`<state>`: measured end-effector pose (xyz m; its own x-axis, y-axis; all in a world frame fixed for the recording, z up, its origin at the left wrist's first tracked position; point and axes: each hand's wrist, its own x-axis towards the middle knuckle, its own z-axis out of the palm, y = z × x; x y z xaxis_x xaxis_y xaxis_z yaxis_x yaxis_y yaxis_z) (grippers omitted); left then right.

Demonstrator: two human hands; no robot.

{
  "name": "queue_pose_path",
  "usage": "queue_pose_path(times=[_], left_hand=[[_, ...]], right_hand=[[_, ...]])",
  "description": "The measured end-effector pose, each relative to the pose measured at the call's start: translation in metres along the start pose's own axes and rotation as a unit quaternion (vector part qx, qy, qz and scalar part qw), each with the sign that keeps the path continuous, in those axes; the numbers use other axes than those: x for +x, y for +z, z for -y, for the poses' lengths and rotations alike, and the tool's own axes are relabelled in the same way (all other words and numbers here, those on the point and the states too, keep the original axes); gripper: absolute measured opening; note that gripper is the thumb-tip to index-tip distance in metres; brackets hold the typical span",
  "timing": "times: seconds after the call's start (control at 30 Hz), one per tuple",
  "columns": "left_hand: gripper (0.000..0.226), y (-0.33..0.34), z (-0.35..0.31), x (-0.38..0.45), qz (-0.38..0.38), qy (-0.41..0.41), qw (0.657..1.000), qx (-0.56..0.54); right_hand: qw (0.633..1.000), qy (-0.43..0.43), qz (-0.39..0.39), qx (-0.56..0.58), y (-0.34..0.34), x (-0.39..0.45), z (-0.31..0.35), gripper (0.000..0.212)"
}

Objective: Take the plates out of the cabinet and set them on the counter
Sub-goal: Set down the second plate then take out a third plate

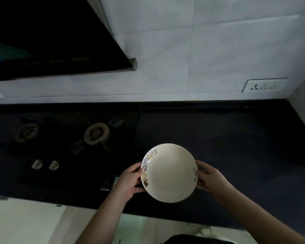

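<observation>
Plates sit at the middle of the view, held over the dark counter near its front edge; the top one is white, with small coloured drawings along its rim at nine o'clock and dark lettering at three o'clock. A second rim seems to show beneath it at four o'clock, though the dim light makes the count of the stack hard to judge. The left hand grips the rim at nine o'clock, thumb on top by the drawings and fingers curled underneath. The right hand grips the rim at three o'clock, thumb beside the lettering and fingers tucked below. Whether the stack touches the counter or hangs just above it cannot be told. At ten o'clock from the plates lies a gas stove with two burners and two knobs. A black range hood fills the upper left, at eleven o'clock. On the white tiled wall, a socket sits at two o'clock.
</observation>
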<state>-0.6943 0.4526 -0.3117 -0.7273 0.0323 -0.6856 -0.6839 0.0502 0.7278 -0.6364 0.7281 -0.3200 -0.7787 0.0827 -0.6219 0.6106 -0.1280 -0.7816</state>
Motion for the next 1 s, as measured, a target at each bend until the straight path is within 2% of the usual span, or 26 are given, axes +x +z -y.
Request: queue_pose_path(times=[0.13,0.27,0.7,1.0], left_hand=[[0.026,0.005,-0.005,0.025,-0.045,-0.003,0.999,0.007],[0.027,0.003,-0.009,0.051,-0.055,-0.015,0.998,0.002],[0.027,0.012,-0.023,0.119,0.018,-0.041,0.998,0.032],[0.028,0.018,-0.025,0.137,0.022,-0.023,0.998,0.056]], right_hand=[[0.999,0.022,-0.003,-0.035,0.001,0.038,0.009,0.029],[0.997,0.034,-0.011,-0.071,0.008,0.067,0.016,0.033],[0.99,0.073,-0.109,-0.058,0.008,0.103,0.011,0.033],[0.988,0.059,-0.142,-0.032,0.011,0.102,0.009,0.028]])
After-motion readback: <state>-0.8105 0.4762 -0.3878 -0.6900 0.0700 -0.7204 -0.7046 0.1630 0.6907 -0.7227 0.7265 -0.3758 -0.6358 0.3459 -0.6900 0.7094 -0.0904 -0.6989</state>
